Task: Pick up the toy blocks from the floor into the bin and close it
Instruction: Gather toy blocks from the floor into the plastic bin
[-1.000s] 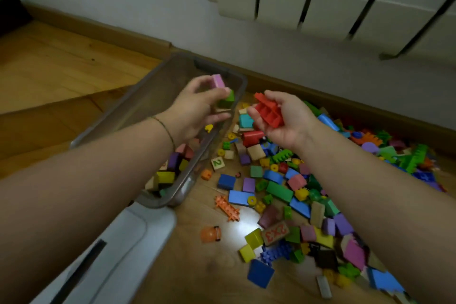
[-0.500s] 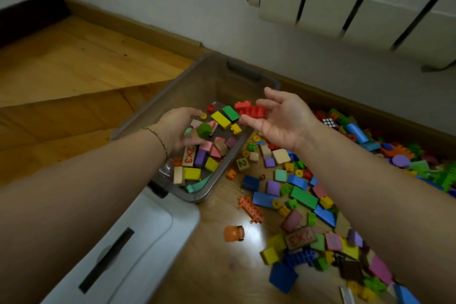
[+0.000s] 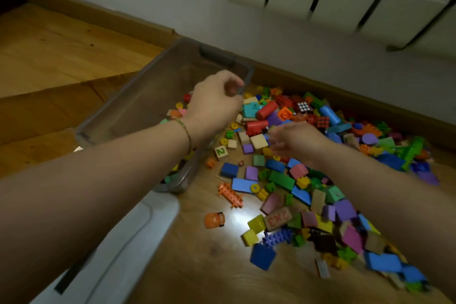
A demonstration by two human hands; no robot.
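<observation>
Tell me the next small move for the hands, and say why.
Probably the right hand should drop onto the blocks just under it and gather a handful. It looks open and empty, though blurred, and most blocks lie on the floor beside the open bin. The left hand is at the bin's rim; the lid lies off.

Both arms are shown bare to the frame edge: left forearm [image 3: 103,180]; right forearm [image 3: 385,195]; a thin bracelet [image 3: 186,132], greenish-yellow and braided-looking, is worn round the left wrist; left hand [image 3: 213,103] and right hand [image 3: 296,139] are bare; the right hand is blurred.
</observation>
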